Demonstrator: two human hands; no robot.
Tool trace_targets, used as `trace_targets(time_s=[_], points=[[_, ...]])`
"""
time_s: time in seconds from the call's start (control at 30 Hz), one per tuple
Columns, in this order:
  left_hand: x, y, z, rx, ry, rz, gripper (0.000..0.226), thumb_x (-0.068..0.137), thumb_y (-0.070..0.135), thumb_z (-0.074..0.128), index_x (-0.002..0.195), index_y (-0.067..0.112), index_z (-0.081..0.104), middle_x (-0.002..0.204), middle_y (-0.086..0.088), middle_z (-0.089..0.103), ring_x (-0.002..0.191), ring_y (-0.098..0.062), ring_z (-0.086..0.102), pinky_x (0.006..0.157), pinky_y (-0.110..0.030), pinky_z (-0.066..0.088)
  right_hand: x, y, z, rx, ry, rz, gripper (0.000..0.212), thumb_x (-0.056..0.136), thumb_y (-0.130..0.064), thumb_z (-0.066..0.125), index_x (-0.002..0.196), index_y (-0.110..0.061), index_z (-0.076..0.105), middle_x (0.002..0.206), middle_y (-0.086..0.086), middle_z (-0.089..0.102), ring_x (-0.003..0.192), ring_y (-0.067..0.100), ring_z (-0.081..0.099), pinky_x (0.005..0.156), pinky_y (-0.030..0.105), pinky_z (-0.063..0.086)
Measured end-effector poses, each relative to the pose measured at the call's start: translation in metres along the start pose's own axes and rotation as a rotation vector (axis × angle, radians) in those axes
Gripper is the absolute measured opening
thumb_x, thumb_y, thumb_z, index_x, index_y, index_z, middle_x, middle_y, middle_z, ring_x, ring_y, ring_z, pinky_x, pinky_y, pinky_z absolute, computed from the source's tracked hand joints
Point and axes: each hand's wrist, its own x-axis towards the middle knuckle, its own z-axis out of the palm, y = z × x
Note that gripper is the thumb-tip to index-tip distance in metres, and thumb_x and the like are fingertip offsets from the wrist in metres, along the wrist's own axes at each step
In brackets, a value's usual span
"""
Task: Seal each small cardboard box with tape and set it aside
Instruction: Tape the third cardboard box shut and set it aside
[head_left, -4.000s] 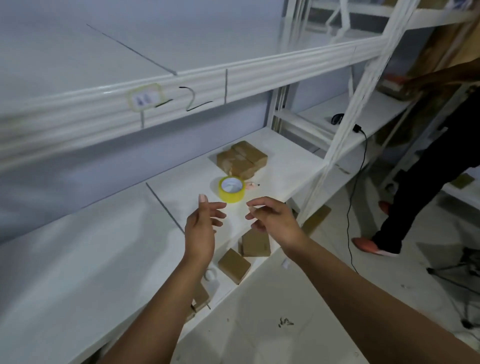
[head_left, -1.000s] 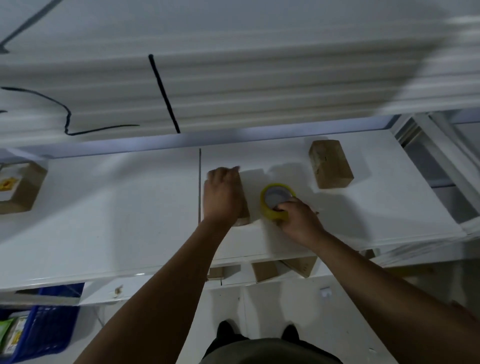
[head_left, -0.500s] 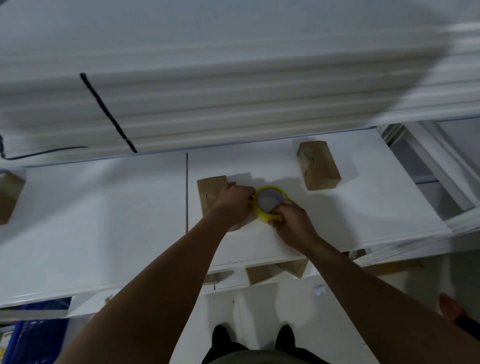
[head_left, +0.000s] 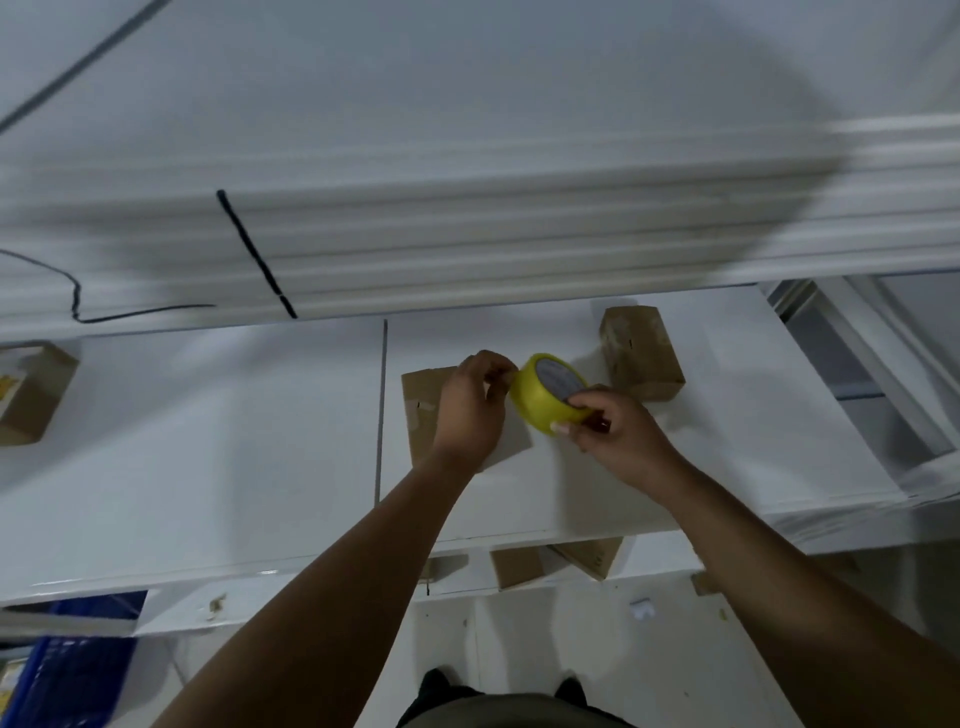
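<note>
— What do we see around the work?
— A white shelf (head_left: 727, 441) with a second cardboard box (head_left: 641, 361) lying at the back right, just beyond the tape, and another box (head_left: 31, 395) far left. More boxes (head_left: 589, 556) show on the lower shelf, and a blue crate (head_left: 67, 670) sits bottom left. The upper shelf edge (head_left: 467, 249) hangs over the back.
— And the hands?
— Our right hand (head_left: 615, 428) grips the yellow tape roll (head_left: 548, 395), tilted on edge. Our left hand (head_left: 472, 405) rests over the small cardboard box (head_left: 421, 410), covering much of it, fingers pinched at the roll's rim; whether they hold the tape's end we cannot tell.
</note>
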Motion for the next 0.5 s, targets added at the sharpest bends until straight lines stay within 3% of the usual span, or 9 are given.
trace_targets(time_s=[0.03, 0.1, 0.17, 0.23, 0.3, 0.37, 0.5], points=[[-0.002, 0.001, -0.003, -0.009, 0.008, -0.036, 0.028, 0.091, -0.010, 0.060, 0.096, 0.017, 0.067, 0.098, 0.001, 0.070, 0.093, -0.016, 0.065, 0.077, -0.007, 0.044, 0.001, -0.003, 0.000, 0.024, -0.019, -0.016, 0.029, 0.087, -0.023, 0.084, 0.113, -0.019, 0.072, 0.099, -0.012, 0.065, 0.089, 0.013, 0.066, 0.083, 0.034, 0.053], [-0.004, 0.001, -0.009, 0.017, 0.009, -0.072, 0.025, 0.092, -0.010, 0.056, 0.096, 0.014, 0.065, 0.096, 0.000, 0.069, 0.089, -0.016, 0.063, 0.073, -0.007, 0.042, 0.003, -0.009, 0.002, 0.059, -0.054, -0.042, 0.025, 0.088, -0.021, 0.083, 0.110, -0.021, 0.071, 0.096, -0.012, 0.064, 0.084, 0.007, 0.064, 0.080, 0.030, 0.050], [-0.006, 0.000, -0.018, 0.077, 0.006, -0.057, 0.023, 0.090, -0.010, 0.052, 0.092, 0.011, 0.061, 0.087, 0.001, 0.064, 0.079, -0.020, 0.059, 0.068, -0.026, 0.044, 0.004, -0.013, 0.006, 0.075, -0.086, -0.064, 0.024, 0.088, -0.024, 0.083, 0.109, -0.022, 0.071, 0.094, -0.012, 0.063, 0.081, 0.004, 0.063, 0.077, 0.028, 0.048], [-0.011, 0.002, -0.031, 0.121, -0.007, -0.019, 0.027, 0.083, -0.013, 0.048, 0.086, 0.013, 0.055, 0.079, 0.004, 0.054, 0.070, -0.018, 0.048, 0.065, -0.031, 0.038, 0.006, -0.015, 0.010, 0.040, -0.120, -0.082, 0.024, 0.088, -0.029, 0.082, 0.108, -0.025, 0.071, 0.094, -0.011, 0.065, 0.085, 0.008, 0.065, 0.077, 0.029, 0.049], [-0.017, 0.005, -0.045, 0.156, -0.021, -0.026, 0.025, 0.087, -0.015, 0.048, 0.089, 0.008, 0.057, 0.080, 0.002, 0.054, 0.069, -0.017, 0.046, 0.062, -0.026, 0.038, 0.008, -0.016, 0.011, 0.001, -0.130, -0.074, 0.030, 0.088, -0.034, 0.081, 0.114, -0.023, 0.073, 0.100, -0.010, 0.068, 0.093, 0.013, 0.067, 0.082, 0.033, 0.052], [-0.024, 0.011, -0.060, 0.152, -0.058, -0.087, 0.015, 0.101, -0.004, 0.049, 0.103, 0.002, 0.063, 0.093, -0.005, 0.064, 0.078, -0.019, 0.057, 0.062, -0.015, 0.041, 0.010, -0.015, 0.008, -0.019, -0.119, -0.041, 0.040, 0.088, -0.040, 0.080, 0.122, -0.021, 0.073, 0.107, -0.006, 0.071, 0.099, 0.014, 0.067, 0.084, 0.035, 0.053], [-0.031, 0.020, -0.080, -0.060, -0.203, -0.310, 0.013, 0.104, 0.006, 0.049, 0.098, 0.008, 0.061, 0.097, -0.005, 0.063, 0.085, -0.020, 0.058, 0.059, -0.020, 0.045, 0.011, -0.020, 0.006, -0.052, -0.164, -0.050, 0.041, 0.087, -0.042, 0.080, 0.122, -0.023, 0.072, 0.109, -0.005, 0.070, 0.099, 0.014, 0.066, 0.081, 0.031, 0.050]])
